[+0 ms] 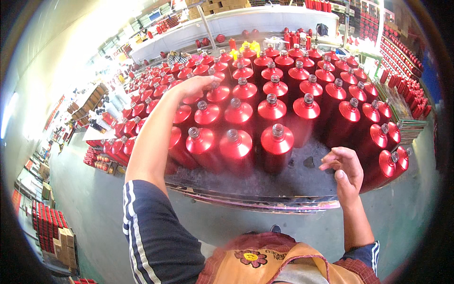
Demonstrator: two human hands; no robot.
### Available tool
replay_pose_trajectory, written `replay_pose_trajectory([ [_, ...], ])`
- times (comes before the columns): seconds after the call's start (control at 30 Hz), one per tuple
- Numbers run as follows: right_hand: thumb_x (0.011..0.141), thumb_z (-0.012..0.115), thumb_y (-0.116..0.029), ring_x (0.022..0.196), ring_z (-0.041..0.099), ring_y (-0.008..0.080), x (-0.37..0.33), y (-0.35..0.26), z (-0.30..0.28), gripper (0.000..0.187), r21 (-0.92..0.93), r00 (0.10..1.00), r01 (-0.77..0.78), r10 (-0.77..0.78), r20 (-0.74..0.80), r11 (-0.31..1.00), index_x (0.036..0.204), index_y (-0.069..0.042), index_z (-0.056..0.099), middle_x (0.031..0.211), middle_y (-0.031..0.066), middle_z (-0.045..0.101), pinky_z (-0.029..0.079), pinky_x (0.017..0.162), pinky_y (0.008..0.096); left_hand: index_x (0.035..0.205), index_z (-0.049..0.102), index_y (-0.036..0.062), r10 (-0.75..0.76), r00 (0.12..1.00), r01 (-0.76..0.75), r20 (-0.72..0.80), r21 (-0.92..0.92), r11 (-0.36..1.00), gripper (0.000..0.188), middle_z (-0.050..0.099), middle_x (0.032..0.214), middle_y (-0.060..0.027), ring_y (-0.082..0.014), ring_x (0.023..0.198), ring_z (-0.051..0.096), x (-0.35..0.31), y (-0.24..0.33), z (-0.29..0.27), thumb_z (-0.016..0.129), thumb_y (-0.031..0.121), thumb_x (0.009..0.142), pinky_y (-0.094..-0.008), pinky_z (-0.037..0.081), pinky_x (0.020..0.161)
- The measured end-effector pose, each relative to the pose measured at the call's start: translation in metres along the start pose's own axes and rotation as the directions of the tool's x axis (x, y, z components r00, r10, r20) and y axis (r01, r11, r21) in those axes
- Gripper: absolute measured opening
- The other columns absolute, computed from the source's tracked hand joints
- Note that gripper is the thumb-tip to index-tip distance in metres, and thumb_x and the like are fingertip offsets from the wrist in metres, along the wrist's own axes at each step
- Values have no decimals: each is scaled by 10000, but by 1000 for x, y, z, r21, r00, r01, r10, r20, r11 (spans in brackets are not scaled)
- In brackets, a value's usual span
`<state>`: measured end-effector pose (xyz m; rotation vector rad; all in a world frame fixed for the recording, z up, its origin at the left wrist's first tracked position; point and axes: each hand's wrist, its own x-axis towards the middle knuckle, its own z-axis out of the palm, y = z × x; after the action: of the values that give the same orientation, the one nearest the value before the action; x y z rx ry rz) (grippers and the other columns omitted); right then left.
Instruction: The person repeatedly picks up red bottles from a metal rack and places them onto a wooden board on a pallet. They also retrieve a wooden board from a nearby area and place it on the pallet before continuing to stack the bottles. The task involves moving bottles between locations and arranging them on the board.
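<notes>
Glossy red bottles with open, threaded clear necks stand upright in crowded rows on a dark table (302, 182). My left hand (196, 86) reaches far over the left rows. Its fingers are bent at the neck of a red bottle (218, 93) and seem closed on it; the thumb is hidden. Above the table's near right part, my right hand (346, 173) holds nothing, its fingers loosely curled and apart. The closest bottle to its left is a front-row red bottle (277, 146). More red bottles (388, 163) stand to its right, at the table edge.
Several yellow bottles (250, 48) are behind the red ones. A long white counter (265, 21) runs across the back. Stacked racks of red bottles (409, 97) stand at right, and red stacks (48, 222) beside cartons at lower left. Grey floor (104, 208) surrounds the table.
</notes>
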<state>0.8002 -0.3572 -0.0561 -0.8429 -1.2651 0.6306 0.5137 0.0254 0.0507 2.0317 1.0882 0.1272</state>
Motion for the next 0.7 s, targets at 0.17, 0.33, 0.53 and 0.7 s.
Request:
replay_pose_trajectory([
  [0.17, 902, 638, -257, 965, 594, 197, -12, 3, 2, 483, -45, 998, -27, 24, -64, 999, 1262, 34, 499, 1048, 111, 582, 522, 816, 332, 1452, 445, 199, 60, 998, -61, -9, -18, 998, 532, 517, 1404, -32, -177, 1188, 505, -1, -9, 1, 439, 453, 985, -383, 371, 1015],
  [0.33, 914, 624, -262, 925, 601, 182, -19, 6, 19, 489, -95, 988, -112, 100, -122, 989, 1277, 33, 482, 1035, 112, 583, 531, 790, 324, 1442, 455, 161, 158, 985, -161, 70, 43, 986, 527, 502, 1433, -23, -205, 1320, 438, 9, -17, -13, 451, 435, 991, -402, 367, 1053],
  [0.53, 908, 635, -253, 892, 609, 183, -26, 6, 43, 496, -130, 991, -120, 111, -76, 984, 1276, 39, 478, 1022, 115, 584, 538, 771, 332, 1301, 588, 91, 407, 798, -413, -443, 88, 906, 390, 641, 1248, -60, -151, 1124, 595, -122, -43, -69, 466, 306, 998, -308, 467, 901],
  [0.7, 857, 659, -107, 887, 611, 175, -6, -1, 87, 463, -70, 986, -115, 123, 109, 991, 1264, 31, 488, 993, 103, 600, 535, 774, 311, 1214, 624, 3, 126, 554, -317, -823, -69, 946, 306, 673, 1179, -106, -165, 1062, 642, -253, -119, -30, 544, 153, 959, -272, 492, 896],
])
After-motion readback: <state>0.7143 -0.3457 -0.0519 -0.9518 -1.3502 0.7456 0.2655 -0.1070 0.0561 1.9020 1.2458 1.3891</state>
